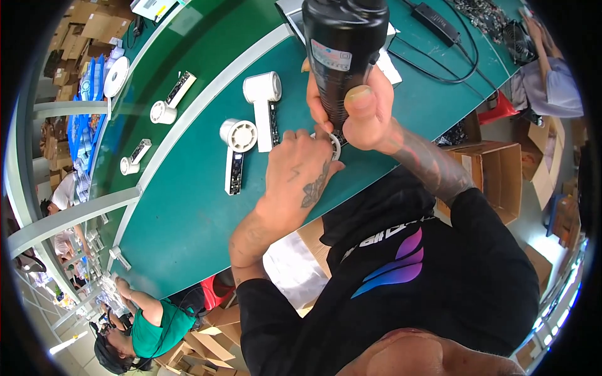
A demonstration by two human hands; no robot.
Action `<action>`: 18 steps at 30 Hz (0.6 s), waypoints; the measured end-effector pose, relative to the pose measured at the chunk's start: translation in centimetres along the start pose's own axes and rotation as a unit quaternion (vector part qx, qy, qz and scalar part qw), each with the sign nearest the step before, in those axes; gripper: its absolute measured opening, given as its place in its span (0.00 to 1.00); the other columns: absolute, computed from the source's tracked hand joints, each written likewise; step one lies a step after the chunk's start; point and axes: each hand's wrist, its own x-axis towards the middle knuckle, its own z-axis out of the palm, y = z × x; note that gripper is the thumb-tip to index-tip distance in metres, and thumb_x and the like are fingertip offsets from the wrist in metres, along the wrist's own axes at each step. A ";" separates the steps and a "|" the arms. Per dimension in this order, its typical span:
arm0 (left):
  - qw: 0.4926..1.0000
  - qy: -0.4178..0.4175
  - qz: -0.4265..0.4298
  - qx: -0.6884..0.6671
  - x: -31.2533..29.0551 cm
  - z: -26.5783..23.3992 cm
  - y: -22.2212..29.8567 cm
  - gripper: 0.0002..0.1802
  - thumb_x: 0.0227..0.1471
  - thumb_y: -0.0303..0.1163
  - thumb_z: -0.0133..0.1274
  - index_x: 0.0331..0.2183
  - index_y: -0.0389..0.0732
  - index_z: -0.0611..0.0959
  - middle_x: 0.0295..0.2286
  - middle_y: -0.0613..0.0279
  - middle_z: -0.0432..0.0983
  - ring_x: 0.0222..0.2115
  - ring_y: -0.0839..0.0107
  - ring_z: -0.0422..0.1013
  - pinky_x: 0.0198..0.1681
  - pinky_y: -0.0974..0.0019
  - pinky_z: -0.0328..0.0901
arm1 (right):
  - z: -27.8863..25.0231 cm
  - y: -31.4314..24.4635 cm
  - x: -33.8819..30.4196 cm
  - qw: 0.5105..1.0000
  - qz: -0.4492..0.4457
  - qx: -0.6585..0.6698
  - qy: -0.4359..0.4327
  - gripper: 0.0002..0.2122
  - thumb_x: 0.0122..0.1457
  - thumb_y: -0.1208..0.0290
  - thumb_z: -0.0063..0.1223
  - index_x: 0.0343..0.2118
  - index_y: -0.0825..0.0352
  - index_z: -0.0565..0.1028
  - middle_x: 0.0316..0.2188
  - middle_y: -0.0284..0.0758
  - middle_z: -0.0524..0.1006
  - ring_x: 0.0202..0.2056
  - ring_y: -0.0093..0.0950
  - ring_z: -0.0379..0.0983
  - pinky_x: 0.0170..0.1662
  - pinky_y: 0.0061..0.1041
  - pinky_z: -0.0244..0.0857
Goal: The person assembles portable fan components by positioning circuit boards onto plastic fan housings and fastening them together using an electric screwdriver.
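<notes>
My right hand (370,116) is wrapped round a black electric screwdriver (351,28), held upright with its tip pointing down. Under that tip, my left hand (295,172) presses a white handheld fan (337,149) against the green table, fingers closed about it. Most of this fan is hidden by my hands; only a bit of its round rim shows. Left of my left hand lie two more white handheld fans: one with a plain round head (262,88), one with its grille facing up (241,136). Both have opened handles with dark parts inside.
Further left, a raised rail (207,75) divides my table (182,232) from a green belt carrying two more fans (164,113). A black power adapter (436,24) and cable lie at right. Cardboard boxes (492,182) stand beside me. Co-workers sit at lower left (166,326) and upper right (560,88).
</notes>
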 end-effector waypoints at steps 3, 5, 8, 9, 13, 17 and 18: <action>0.999 -0.040 -0.014 0.015 0.3 -0.1 0.3 0.22 0.47 0.40 0.67 0.40 0.36 0.80 0.29 0.53 0.75 0.34 0.53 0.74 0.37 0.54 0.69 | 0.0 0.3 -0.5 1.000 0.002 0.010 0.009 0.42 0.61 0.30 0.41 0.51 0.77 0.67 0.21 0.33 0.72 0.18 0.17 0.65 0.22 0.19 0.61; 0.999 -0.042 -0.014 0.001 0.2 0.0 -0.2 0.24 0.47 0.39 0.67 0.43 0.36 0.79 0.30 0.53 0.75 0.35 0.53 0.73 0.37 0.54 0.69 | -0.2 -0.2 -0.4 0.999 0.025 0.019 -0.009 0.43 0.61 0.29 0.41 0.51 0.77 0.67 0.21 0.33 0.73 0.18 0.17 0.66 0.22 0.19 0.61; 1.000 -0.010 -0.004 -0.005 0.1 -0.1 0.0 0.29 0.47 0.38 0.67 0.48 0.35 0.78 0.31 0.52 0.74 0.37 0.53 0.72 0.37 0.54 0.69 | -1.4 -1.6 -1.0 0.996 0.039 0.001 0.083 0.46 0.55 0.21 0.36 0.47 0.72 0.69 0.19 0.32 0.73 0.19 0.22 0.70 0.22 0.22 0.65; 1.000 0.021 0.007 0.008 0.1 -0.1 0.1 0.31 0.46 0.38 0.67 0.51 0.35 0.77 0.32 0.51 0.73 0.37 0.53 0.71 0.37 0.55 0.69 | -3.6 -2.8 -0.5 0.996 -0.008 -0.018 0.084 0.46 0.54 0.19 0.33 0.48 0.68 0.68 0.18 0.32 0.71 0.18 0.24 0.69 0.21 0.26 0.66; 1.000 0.012 0.015 0.019 0.0 -0.5 0.5 0.35 0.47 0.38 0.67 0.54 0.35 0.76 0.33 0.51 0.72 0.38 0.54 0.71 0.37 0.56 0.68 | -8.2 -4.3 1.3 0.995 -0.048 0.021 0.081 0.49 0.47 0.13 0.18 0.28 0.67 0.68 0.17 0.33 0.69 0.19 0.24 0.66 0.25 0.24 0.62; 1.000 -0.003 0.004 0.011 0.4 -0.5 0.3 0.34 0.47 0.39 0.67 0.54 0.34 0.76 0.32 0.51 0.73 0.37 0.55 0.71 0.37 0.56 0.68 | -5.8 -3.3 2.7 0.982 -0.042 -0.160 0.089 0.46 0.55 0.19 0.20 0.25 0.70 0.69 0.17 0.36 0.71 0.17 0.25 0.68 0.21 0.23 0.61; 1.000 -0.005 0.001 0.010 0.4 -0.4 0.3 0.34 0.47 0.39 0.67 0.53 0.34 0.77 0.32 0.51 0.73 0.37 0.55 0.71 0.37 0.56 0.68 | -5.1 -3.0 3.1 0.978 -0.058 -0.181 0.090 0.44 0.60 0.23 0.23 0.26 0.71 0.69 0.18 0.36 0.72 0.16 0.25 0.68 0.20 0.23 0.60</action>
